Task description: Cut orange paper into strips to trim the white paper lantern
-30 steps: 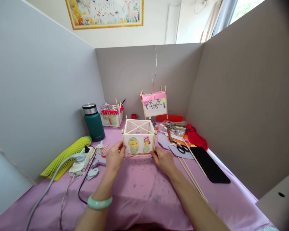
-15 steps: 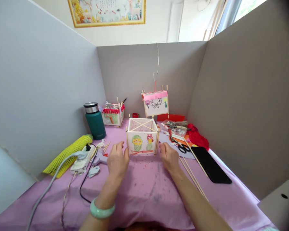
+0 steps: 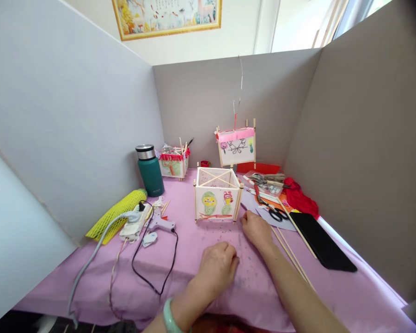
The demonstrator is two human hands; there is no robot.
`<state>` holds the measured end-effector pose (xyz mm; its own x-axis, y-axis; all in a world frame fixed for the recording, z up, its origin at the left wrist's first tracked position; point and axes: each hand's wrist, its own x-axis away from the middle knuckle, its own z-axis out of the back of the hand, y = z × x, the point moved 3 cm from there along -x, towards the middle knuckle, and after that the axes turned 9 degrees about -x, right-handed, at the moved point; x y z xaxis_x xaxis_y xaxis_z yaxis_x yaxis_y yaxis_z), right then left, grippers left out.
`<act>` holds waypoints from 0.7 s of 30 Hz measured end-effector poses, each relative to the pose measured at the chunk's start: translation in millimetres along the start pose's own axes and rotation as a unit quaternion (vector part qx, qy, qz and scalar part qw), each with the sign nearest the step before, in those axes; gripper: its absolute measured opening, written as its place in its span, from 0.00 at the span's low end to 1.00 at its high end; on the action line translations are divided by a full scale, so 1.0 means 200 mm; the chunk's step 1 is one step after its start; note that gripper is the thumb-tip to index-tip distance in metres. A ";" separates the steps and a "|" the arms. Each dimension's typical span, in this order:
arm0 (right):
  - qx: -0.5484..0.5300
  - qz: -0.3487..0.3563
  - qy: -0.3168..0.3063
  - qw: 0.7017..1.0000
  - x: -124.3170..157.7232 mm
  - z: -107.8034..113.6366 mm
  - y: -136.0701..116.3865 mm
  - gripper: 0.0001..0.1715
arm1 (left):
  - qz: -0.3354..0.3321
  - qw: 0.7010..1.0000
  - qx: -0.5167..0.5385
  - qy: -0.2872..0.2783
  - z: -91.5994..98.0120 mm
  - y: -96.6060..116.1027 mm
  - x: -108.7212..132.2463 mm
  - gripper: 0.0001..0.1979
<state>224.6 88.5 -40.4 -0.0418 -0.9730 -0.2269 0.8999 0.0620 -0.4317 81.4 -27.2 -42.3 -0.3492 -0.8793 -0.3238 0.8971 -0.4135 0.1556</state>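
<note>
A small paper lantern box [image 3: 217, 200] with a stick frame and coloured drawings stands on the purple tablecloth [image 3: 201, 282]. Neither hand touches it. My left hand [image 3: 217, 266], a green bangle on its wrist, lies on the cloth well in front of the box with its fingers curled under. My right hand [image 3: 257, 229] rests on the cloth just right of the box's front corner, fingers bent down, with nothing visible in it.
Left of the box lie a glue gun [image 3: 160, 225], a power strip [image 3: 133, 225], yellow foam netting [image 3: 116, 215] and a green flask [image 3: 150, 170]. Two more lanterns [image 3: 236, 146] stand behind. Scissors [image 3: 273, 211], long sticks [image 3: 291, 256], red cloth and a black slab [image 3: 326, 243] lie right. Grey partitions enclose the table.
Both hands have let go of the lantern box and drawn back towards me, the left one furthest. The view has swung left.
</note>
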 end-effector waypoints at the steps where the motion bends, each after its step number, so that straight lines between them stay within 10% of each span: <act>1: 0.004 -0.002 -0.005 1.000 0.00 0.00 0.00 0.11 | 0.000 1.000 -0.002 0.000 0.00 0.00 0.00 0.05; 21: 0.015 -0.012 0.019 1.000 0.03 0.03 -0.03 0.12 | 0.012 1.000 -0.009 0.004 -0.02 -0.01 -0.01 0.06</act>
<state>221.3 81.8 -33.5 -0.0788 -0.9649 -0.2503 0.9114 0.0320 -0.4102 80.7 -23.9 -45.4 -0.3253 -0.8869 -0.3280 0.9098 -0.3881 0.1470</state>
